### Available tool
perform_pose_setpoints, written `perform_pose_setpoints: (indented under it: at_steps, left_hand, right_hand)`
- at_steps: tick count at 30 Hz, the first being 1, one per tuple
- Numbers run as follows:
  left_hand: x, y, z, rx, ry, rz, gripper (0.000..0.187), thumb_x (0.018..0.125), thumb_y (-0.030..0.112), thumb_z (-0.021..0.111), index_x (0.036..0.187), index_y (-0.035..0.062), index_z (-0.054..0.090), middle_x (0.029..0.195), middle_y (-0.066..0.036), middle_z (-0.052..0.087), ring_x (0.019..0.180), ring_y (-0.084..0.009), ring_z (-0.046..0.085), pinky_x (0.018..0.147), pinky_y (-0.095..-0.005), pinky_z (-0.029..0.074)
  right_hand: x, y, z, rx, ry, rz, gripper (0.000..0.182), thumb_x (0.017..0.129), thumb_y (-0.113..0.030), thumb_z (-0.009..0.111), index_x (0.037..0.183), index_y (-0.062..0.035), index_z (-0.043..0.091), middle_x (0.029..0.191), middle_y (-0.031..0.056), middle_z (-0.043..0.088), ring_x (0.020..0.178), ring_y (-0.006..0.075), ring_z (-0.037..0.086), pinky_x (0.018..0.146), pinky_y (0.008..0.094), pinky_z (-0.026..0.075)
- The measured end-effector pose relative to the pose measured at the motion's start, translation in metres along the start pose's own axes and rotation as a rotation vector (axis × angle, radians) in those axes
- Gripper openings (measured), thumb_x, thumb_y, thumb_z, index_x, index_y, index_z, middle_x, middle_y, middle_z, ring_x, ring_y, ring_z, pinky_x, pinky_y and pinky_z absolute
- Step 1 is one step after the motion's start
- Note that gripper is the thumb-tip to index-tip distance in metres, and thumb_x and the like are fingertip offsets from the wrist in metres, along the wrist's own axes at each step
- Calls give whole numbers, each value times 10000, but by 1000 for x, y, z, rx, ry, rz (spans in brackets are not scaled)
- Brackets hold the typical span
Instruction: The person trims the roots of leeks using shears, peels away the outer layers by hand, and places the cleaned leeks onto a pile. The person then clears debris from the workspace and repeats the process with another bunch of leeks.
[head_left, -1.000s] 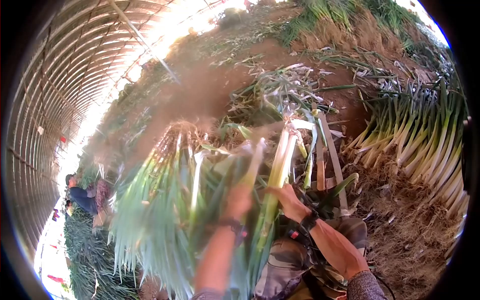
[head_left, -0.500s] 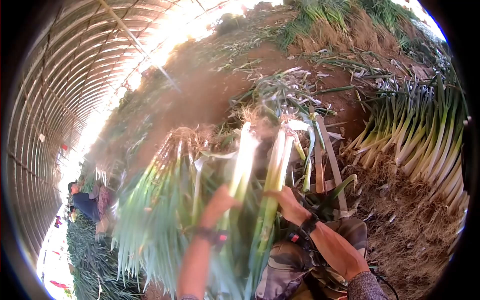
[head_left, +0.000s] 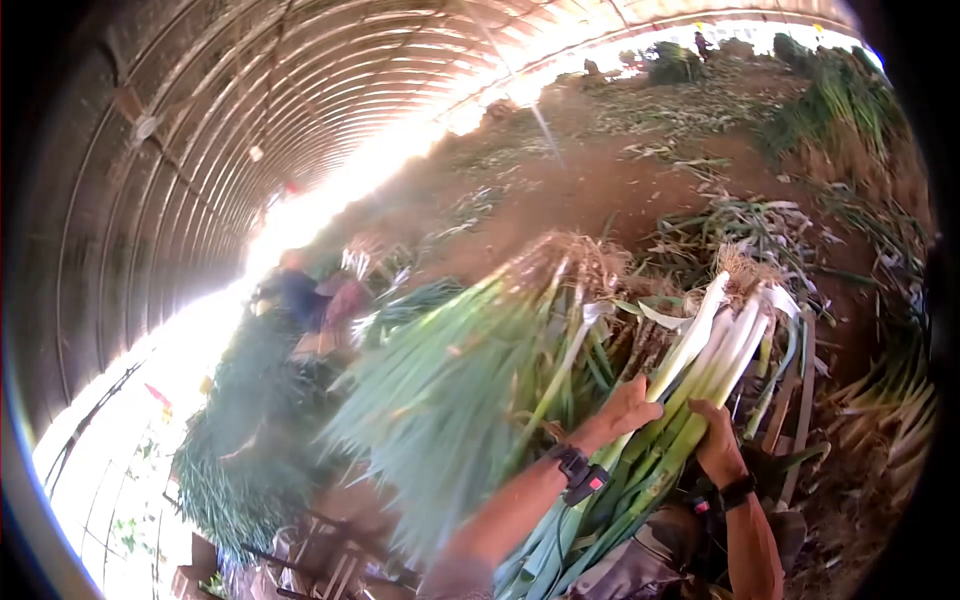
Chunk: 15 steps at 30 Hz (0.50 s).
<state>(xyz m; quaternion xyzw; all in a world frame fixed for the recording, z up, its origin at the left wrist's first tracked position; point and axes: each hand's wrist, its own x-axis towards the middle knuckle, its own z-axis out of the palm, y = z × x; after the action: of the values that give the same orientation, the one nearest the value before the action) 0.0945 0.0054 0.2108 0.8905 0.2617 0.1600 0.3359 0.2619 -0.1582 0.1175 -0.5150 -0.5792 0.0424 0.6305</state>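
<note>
Long green onions (head_left: 722, 352) with white stems and bushy roots lean across my lap, roots up and away from me, green leaves trailing down. My left hand (head_left: 632, 405) is closed around the stems on the left side of this bunch. On its right side, my right hand (head_left: 714, 436) grips the stems too, fingers wrapped about them. The two hands' stems lie side by side. Left of my hands, a heap of untrimmed green onions (head_left: 450, 350) spreads its leaves toward me, its roots at the top.
Peeled leaves (head_left: 745, 225) litter the soil beyond the roots. Narrow wooden strips (head_left: 795, 400) stand by my right hand. More green onions (head_left: 895, 400) lie at the far right. A co-worker (head_left: 305, 300) sits at left beside a leafy green pile (head_left: 250, 440).
The view has swung left, so things appear further right. My hands have come closer together, and the stems that were apart in each hand now lie against each other.
</note>
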Motion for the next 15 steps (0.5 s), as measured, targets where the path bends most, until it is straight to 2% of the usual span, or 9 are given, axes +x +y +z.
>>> perform_pose_setpoints:
  at_steps: [2, 4, 6, 7, 10, 11, 13, 15]
  left_hand:
    - [3, -12, -7, 32, -11, -136, 614, 829, 319, 701, 1216, -119, 511, 933, -294, 633, 870, -389, 657, 774, -457, 520]
    - [7, -26, -9, 156, 36, -168, 623, 848, 303, 675, 1245, -132, 472, 966, -330, 625, 897, -448, 650, 792, -495, 520]
    - [16, -93, 7, 375, 147, -100, 630, 862, 280, 653, 1277, -142, 438, 1016, -354, 627, 930, -499, 636, 816, -532, 516]
    - [15, -119, 13, 453, 214, 16, 675, 866, 259, 646, 1340, -154, 402, 1069, -363, 629, 964, -519, 628, 841, -558, 508]
    - [7, -93, 11, 305, 168, -24, 727, 858, 231, 639, 1436, -108, 356, 1081, -365, 630, 983, -527, 625, 850, -560, 505]
    - [5, -59, 4, 183, 90, -184, 771, 825, 192, 640, 1503, -31, 350, 1093, -353, 645, 967, -470, 667, 850, -520, 524]
    - [-1, -11, -7, 15, 33, -321, 788, 799, 181, 648, 1514, 1, 370, 1109, -335, 660, 952, -403, 695, 845, -479, 535]
    - [-2, 8, -12, -83, -15, -333, 814, 777, 179, 669, 1521, 10, 387, 1170, -294, 671, 971, -316, 704, 848, -430, 540]
  right_hand:
    - [-1, 0, -2, -37, -15, -17, 593, 785, 229, 616, 1309, -46, 580, 1212, 216, 590, 1146, 400, 576, 1008, 414, 463]
    - [-1, 0, -4, -55, -18, -32, 605, 780, 242, 610, 1312, -45, 570, 1209, 213, 588, 1150, 399, 575, 1011, 409, 463]
    - [-1, 0, -3, -50, -14, -50, 615, 776, 250, 603, 1313, -47, 565, 1208, 211, 585, 1152, 400, 572, 1017, 410, 461]
    - [1, -3, -7, -78, -38, -70, 626, 775, 255, 599, 1319, -52, 560, 1209, 204, 579, 1150, 397, 573, 1018, 411, 460]
    - [3, -7, -5, -93, -32, -76, 634, 769, 250, 612, 1320, -61, 560, 1214, 195, 581, 1152, 389, 570, 1013, 407, 462]
    - [2, -5, -4, -90, -28, -79, 634, 769, 248, 617, 1319, -61, 559, 1216, 193, 581, 1151, 387, 570, 1011, 407, 463]
    - [1, 1, -2, -87, -21, -85, 634, 768, 245, 627, 1319, -63, 559, 1219, 190, 582, 1150, 382, 571, 1007, 405, 464]
    - [2, -5, -2, -67, -23, -69, 629, 772, 239, 639, 1315, -68, 561, 1220, 187, 584, 1147, 378, 572, 1004, 406, 466]
